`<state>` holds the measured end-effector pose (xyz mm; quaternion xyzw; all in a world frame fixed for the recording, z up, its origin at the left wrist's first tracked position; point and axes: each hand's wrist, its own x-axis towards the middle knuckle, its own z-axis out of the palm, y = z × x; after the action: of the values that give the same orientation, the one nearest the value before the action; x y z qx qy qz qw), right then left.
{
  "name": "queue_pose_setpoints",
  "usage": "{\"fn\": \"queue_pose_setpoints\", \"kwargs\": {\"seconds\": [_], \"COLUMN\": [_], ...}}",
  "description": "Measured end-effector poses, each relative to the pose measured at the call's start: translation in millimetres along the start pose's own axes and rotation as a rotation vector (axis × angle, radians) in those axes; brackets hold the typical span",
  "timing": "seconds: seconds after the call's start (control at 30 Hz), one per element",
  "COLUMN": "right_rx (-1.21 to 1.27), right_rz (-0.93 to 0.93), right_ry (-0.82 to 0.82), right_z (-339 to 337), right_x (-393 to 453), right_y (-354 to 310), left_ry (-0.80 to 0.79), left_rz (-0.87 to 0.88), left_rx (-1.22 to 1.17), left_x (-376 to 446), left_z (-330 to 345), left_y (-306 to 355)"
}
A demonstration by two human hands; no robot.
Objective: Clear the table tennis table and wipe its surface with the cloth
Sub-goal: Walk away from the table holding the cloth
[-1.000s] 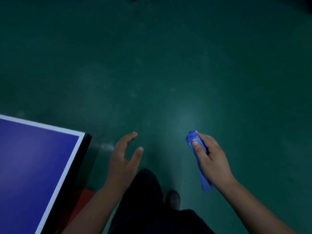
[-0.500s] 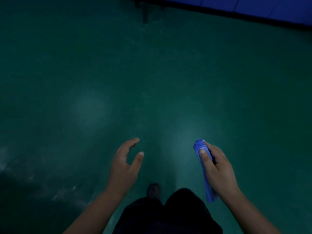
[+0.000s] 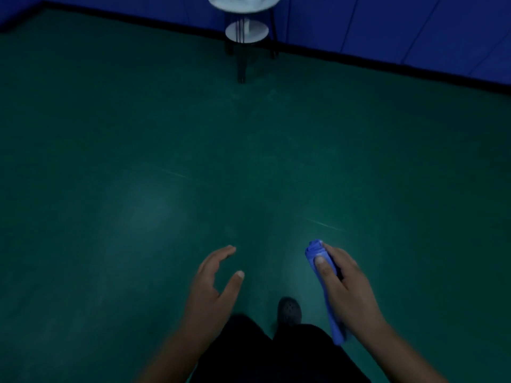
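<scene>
A rolled blue cloth [image 3: 320,275] was gripped in the right hand [image 3: 347,288], thumb and fingers [image 3: 323,269] curled around it, above the green floor [image 3: 249,161]. The left hand [image 3: 213,283] was held loosely open, holding nothing. A small round stand [image 3: 246,31] was seen by the far wall.
</scene>
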<state>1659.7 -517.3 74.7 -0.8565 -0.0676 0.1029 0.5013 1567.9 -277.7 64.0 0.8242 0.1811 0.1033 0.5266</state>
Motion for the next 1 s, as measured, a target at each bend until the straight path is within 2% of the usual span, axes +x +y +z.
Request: {"fn": "queue_pose_setpoints", "kwargs": {"seconds": [0.1, 0.17, 0.3, 0.53, 0.77, 1.0], "right_rx": [-0.017, -0.032, -0.028, 0.007, 0.018, 0.029], "right_rz": [-0.016, -0.039, -0.036, -0.036, -0.028, 0.006], "right_ry": [-0.097, -0.116, -0.157, -0.114, -0.004, -0.024], "right_z": [5, 11, 54, 136, 149, 172], "right_x": [123, 171, 323, 556, 777, 1013], "right_y": [-33, -46, -68, -140, -197, -207], "left_ry": [0.055, 0.101, 0.202, 0.162, 0.087, 0.16], "left_rz": [-0.027, -0.06, -0.095, -0.061, -0.024, -0.048], "left_rx": [0.002, -0.003, -0.008, -0.08, -0.101, -0.062], "left_x": [101, 139, 280, 547, 794, 1033], "left_z": [-8, -12, -23, -59, -71, -48], "left_y": [11, 11, -20, -37, -9, -15]}}
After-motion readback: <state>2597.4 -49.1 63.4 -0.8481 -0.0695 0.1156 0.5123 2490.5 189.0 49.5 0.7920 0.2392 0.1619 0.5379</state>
